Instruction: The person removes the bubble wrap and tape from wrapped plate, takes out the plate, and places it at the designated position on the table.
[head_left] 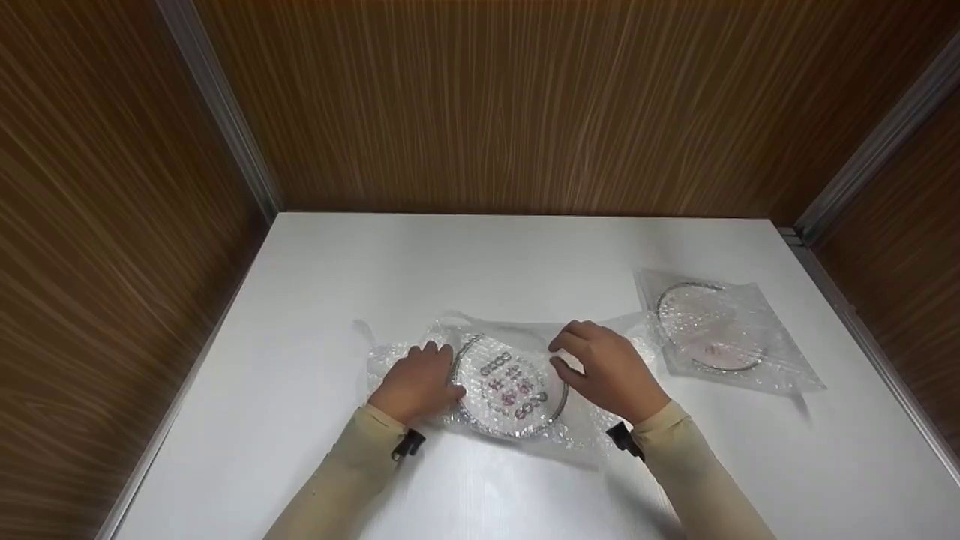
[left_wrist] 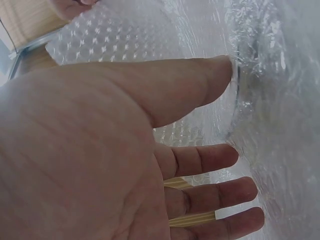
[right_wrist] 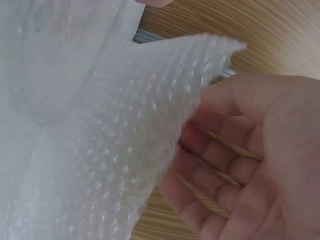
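In the head view, a round item [head_left: 504, 386] with a grey rim and a pink and grey pattern lies under clear bubble wrap [head_left: 585, 435]. My left hand [head_left: 420, 382] rests at its left side, the thumb on the wrap near the rim. The left wrist view shows that hand [left_wrist: 100, 145] with its fingers extended against the plastic [left_wrist: 290, 140]. At the item's upper right is my right hand [head_left: 611, 371]. Seen from the right wrist, this hand [right_wrist: 280, 145] pinches the edge of a bubble wrap sheet [right_wrist: 125, 125] with curled fingers; the fingertips are partly hidden.
A second round item in a clear plastic package [head_left: 712, 326] lies on the white table [head_left: 465, 262] to the right, near my right hand's package. Wood-patterned panels [head_left: 495, 105] stand behind the table and on both sides.
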